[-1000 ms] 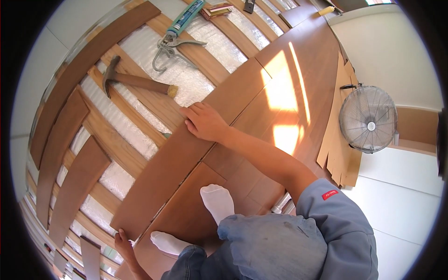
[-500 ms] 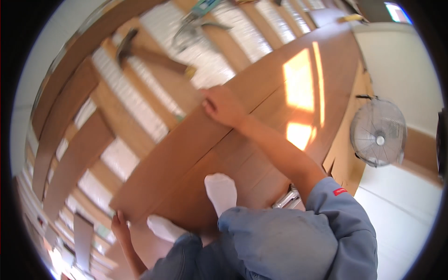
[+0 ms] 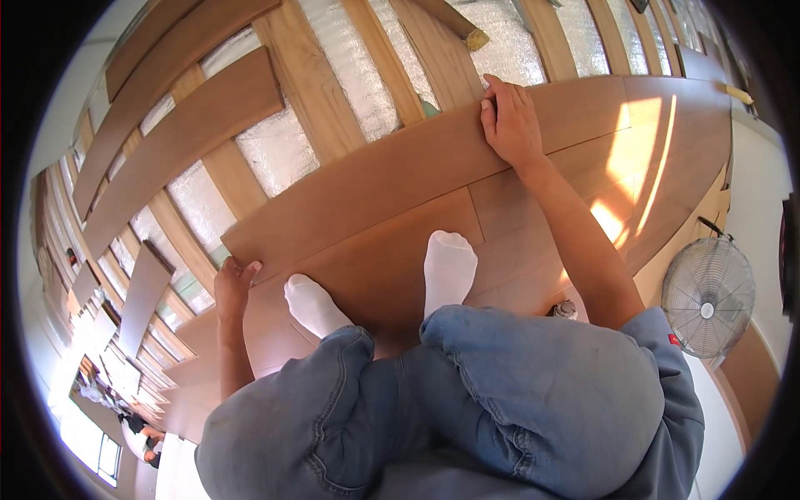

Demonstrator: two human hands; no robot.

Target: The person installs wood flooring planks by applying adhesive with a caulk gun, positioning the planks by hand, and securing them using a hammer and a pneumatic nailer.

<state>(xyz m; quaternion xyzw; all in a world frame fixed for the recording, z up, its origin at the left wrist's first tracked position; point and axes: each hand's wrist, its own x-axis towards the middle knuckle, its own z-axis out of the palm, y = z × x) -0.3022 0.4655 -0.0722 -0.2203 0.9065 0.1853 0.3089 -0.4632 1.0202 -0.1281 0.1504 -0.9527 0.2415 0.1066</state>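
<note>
A long brown floorboard [image 3: 358, 185] lies along the far edge of the laid flooring [image 3: 550, 196]. At its left end my left hand [image 3: 234, 287] is closed on the corner, thumb and fingers bent at the edge. Farther right, my right hand [image 3: 511, 125] grips the board's far edge, its fingertips partly hidden over that side. My two white-socked feet [image 3: 450, 265] rest on the boards between my arms.
Wooden battens [image 3: 308, 79] with silver foil sheeting [image 3: 279, 150] between them extend beyond the board. Loose floorboards [image 3: 187, 137] lie across them at left. A wooden tool handle [image 3: 454, 21] is at the top. A fan [image 3: 708, 296] stands right; another person [image 3: 140, 435] is far lower left.
The view has turned and shifted, so the board appears nearer level and the fan lower. Both hands stay at the same board; the tools at the top have mostly left the picture.
</note>
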